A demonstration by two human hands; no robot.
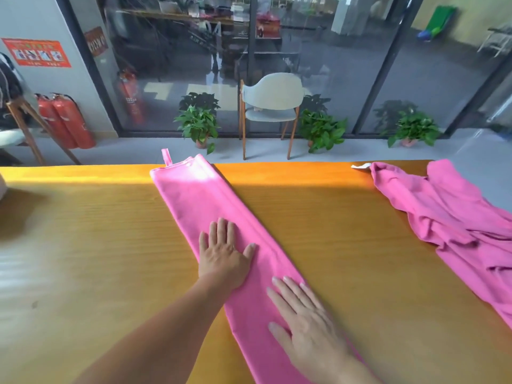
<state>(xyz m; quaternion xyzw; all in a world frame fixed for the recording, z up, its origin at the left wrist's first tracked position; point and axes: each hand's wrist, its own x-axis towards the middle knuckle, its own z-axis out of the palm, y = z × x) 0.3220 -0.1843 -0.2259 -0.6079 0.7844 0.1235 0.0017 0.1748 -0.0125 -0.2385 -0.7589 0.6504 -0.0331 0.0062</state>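
A pink towel (199,195), folded into a long narrow strip, runs across the orange-yellow table (318,217) from the far edge toward me. A small hanging loop sticks up at its far left corner. My left hand (223,256) lies flat on the strip's middle, fingers straight and spread. My right hand (307,322) presses flat on the nearer part of the strip, fingers straight and pointing up-left.
A second pink cloth (448,217) lies crumpled at the table's right side, a white tag (360,166) at its far corner. Beyond the table stand a pale chair (273,103), potted plants (198,126) and red fire extinguishers (66,120) before a glass wall.
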